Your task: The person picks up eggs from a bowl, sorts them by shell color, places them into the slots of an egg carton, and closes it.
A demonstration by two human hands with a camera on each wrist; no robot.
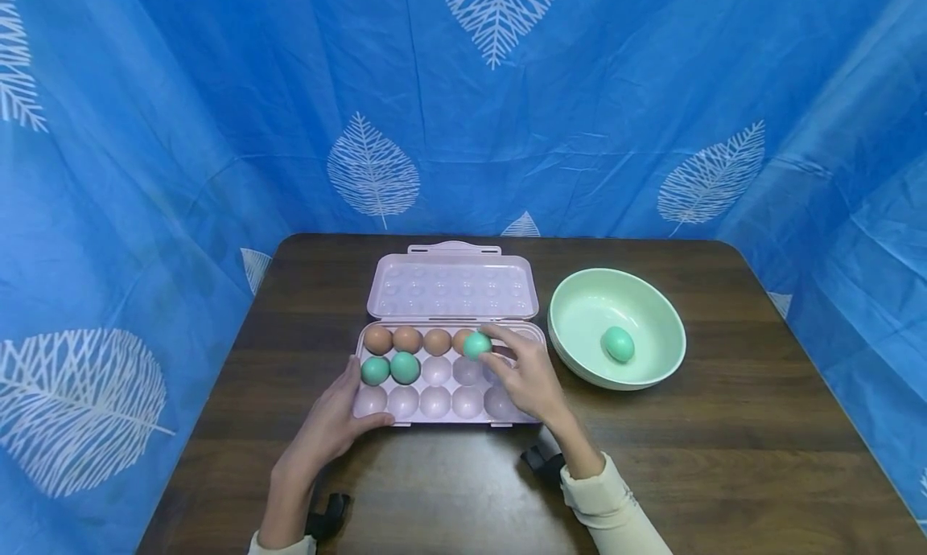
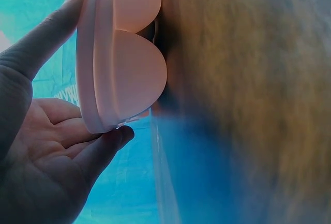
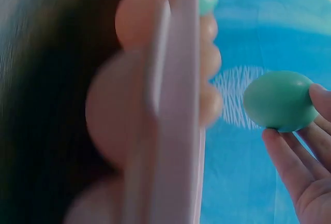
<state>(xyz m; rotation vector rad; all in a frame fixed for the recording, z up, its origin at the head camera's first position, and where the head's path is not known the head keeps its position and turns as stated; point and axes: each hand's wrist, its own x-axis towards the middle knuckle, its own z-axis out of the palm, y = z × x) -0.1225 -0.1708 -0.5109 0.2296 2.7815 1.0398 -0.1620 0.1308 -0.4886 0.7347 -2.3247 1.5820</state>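
A pale pink plastic egg carton (image 1: 435, 394) lies on the table with its lid (image 1: 453, 288) folded back. Several brown eggs (image 1: 407, 339) fill the left part of its back row, and two green eggs (image 1: 405, 367) sit at the left of the middle row. My right hand (image 1: 527, 376) pinches another green egg (image 3: 282, 101) between thumb and fingertips, above the carton's right half; in the head view it partly covers a brown egg. At the front left corner my left hand (image 1: 329, 422) holds the carton, thumb (image 2: 51, 35) on the front rim and fingers along the left side.
A light green bowl (image 1: 659, 350) stands right of the carton, with one green egg (image 1: 619, 343) inside. The dark wooden table (image 1: 695, 474) is bordered at the back and sides by blue curtains (image 1: 594, 121) with white leaf prints.
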